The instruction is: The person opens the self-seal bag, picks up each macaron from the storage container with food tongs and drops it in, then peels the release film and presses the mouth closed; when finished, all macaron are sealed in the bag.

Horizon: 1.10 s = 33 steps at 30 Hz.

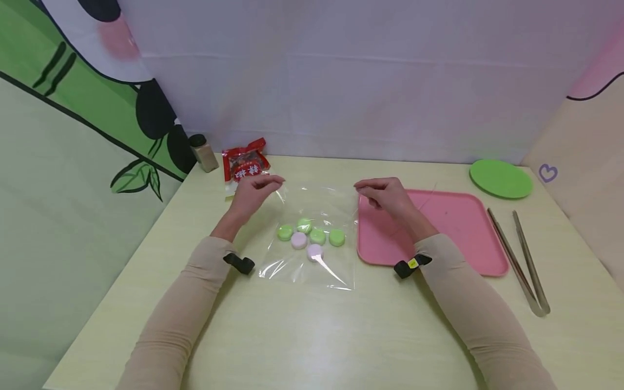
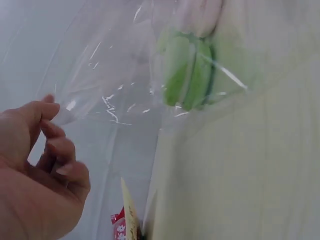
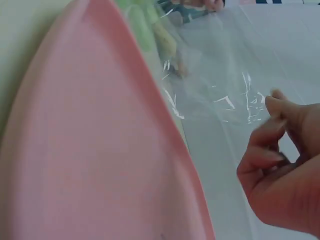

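Note:
A clear plastic bag (image 1: pixel 297 273) holds several green macarons (image 1: pixel 337 237) and two lilac macarons (image 1: pixel 299 240), spread through its middle. My left hand (image 1: pixel 254 194) pinches the bag's far left corner between thumb and forefinger. At the far right corner, my right hand (image 1: pixel 387 196) pinches the film with its fingertips. Between the two hands the top edge is stretched out. In the left wrist view, the film runs from the left fingertips (image 2: pixel 48 106) towards a green macaron (image 2: pixel 187 72). From the right wrist, the bag's film (image 3: pixel 220 85) reaches the right hand (image 3: pixel 280 165).
A pink tray (image 1: pixel 458 233) lies right of the bag, partly under the right forearm. Metal tongs (image 1: pixel 528 265) rest beside it, with a green plate (image 1: pixel 501 179) behind. At the back left stand a dark-lidded jar (image 1: pixel 203 153) and a red snack packet (image 1: pixel 246 160).

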Each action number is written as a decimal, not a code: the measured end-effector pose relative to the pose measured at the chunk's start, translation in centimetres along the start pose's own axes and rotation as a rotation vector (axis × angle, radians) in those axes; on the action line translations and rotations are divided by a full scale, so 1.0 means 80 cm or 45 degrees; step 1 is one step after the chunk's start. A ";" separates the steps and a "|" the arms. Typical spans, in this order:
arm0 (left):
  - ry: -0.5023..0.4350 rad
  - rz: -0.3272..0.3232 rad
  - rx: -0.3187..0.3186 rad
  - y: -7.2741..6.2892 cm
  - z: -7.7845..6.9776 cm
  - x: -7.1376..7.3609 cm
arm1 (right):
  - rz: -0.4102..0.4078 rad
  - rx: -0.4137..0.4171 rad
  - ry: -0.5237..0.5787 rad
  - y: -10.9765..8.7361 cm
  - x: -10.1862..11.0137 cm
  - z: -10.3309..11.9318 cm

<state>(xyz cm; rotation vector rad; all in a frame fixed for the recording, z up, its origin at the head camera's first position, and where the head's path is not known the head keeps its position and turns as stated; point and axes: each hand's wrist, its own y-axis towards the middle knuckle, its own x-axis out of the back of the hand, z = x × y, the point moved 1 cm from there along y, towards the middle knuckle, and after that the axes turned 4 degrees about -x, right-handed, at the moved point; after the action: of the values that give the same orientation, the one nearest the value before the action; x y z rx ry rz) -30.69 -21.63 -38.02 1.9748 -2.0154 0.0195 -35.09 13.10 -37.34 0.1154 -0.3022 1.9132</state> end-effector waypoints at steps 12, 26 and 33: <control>-0.432 0.108 0.301 0.006 -0.008 -0.011 | 0.323 -0.127 0.359 0.013 0.021 -0.004; 0.058 -0.085 0.209 0.015 -0.024 -0.039 | -0.013 0.023 -0.006 0.028 0.024 -0.002; 0.267 -0.199 0.237 0.019 -0.033 -0.048 | -0.137 0.009 -0.139 0.032 0.030 0.000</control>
<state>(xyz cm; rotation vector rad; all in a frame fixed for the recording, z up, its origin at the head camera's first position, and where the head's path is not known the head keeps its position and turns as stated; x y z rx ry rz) -31.66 -17.22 -36.12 2.1365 -1.7790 0.3749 -38.32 14.47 -37.17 0.2371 -0.3556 1.8043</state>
